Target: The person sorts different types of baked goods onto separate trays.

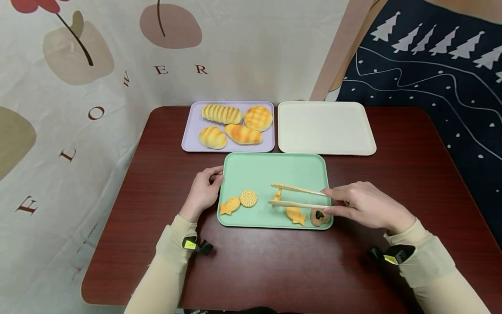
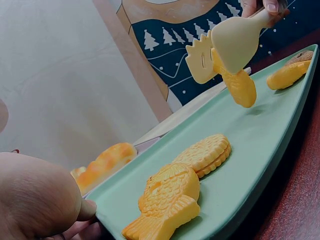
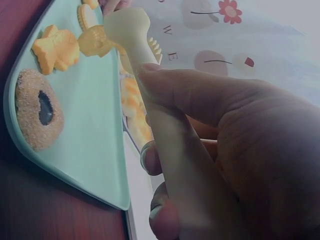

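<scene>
My right hand grips a pair of pale tongs over the right half of a green tray. Between the tong heads hangs a yellow fish-shaped biscuit, raised off the tray in the left wrist view. My left hand pinches the tray's left edge, thumb at the rim. On the tray's left lie another fish-shaped biscuit and a round biscuit. Below the tongs is a further fish-shaped biscuit, beside a brown sugared cookie with a dark centre.
Behind the green tray stand a lilac tray bearing several bread rolls and a cream tray to its right. All rest on a dark red wooden table. Printed cloths hang at the back.
</scene>
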A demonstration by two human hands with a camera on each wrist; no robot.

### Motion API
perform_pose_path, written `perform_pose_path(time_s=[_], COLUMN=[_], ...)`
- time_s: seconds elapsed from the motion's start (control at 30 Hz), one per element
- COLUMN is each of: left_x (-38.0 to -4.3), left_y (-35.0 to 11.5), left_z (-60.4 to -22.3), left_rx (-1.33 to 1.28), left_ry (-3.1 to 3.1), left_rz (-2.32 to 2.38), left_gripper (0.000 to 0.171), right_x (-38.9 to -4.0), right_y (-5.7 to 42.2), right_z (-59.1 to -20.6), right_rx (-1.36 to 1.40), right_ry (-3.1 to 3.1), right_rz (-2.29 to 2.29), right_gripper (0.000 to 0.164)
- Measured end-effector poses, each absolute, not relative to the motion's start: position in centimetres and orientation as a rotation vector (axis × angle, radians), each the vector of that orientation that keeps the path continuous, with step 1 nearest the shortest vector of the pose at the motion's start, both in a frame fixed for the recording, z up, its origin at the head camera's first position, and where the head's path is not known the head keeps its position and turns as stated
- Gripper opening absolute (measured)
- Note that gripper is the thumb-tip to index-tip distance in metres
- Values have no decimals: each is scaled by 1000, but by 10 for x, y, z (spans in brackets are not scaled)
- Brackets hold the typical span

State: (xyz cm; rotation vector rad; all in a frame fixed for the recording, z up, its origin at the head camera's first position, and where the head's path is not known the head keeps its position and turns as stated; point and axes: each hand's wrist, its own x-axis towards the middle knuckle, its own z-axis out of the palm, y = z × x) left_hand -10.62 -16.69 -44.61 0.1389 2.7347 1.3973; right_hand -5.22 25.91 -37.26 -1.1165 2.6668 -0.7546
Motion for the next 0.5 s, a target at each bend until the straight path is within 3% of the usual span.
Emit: perform_pose_path(time_s=[0.5], left_x=[-106], left_y=[-166], left_z=[-445], left_rx=[110], left_ry=[2739], left_rz=[1389], left_gripper=[34], right_x=[-60], right_y=[272], right_z=[-364], right_rx=[-1090], right_ry=[2742], right_rz=[-697], right_gripper=[43])
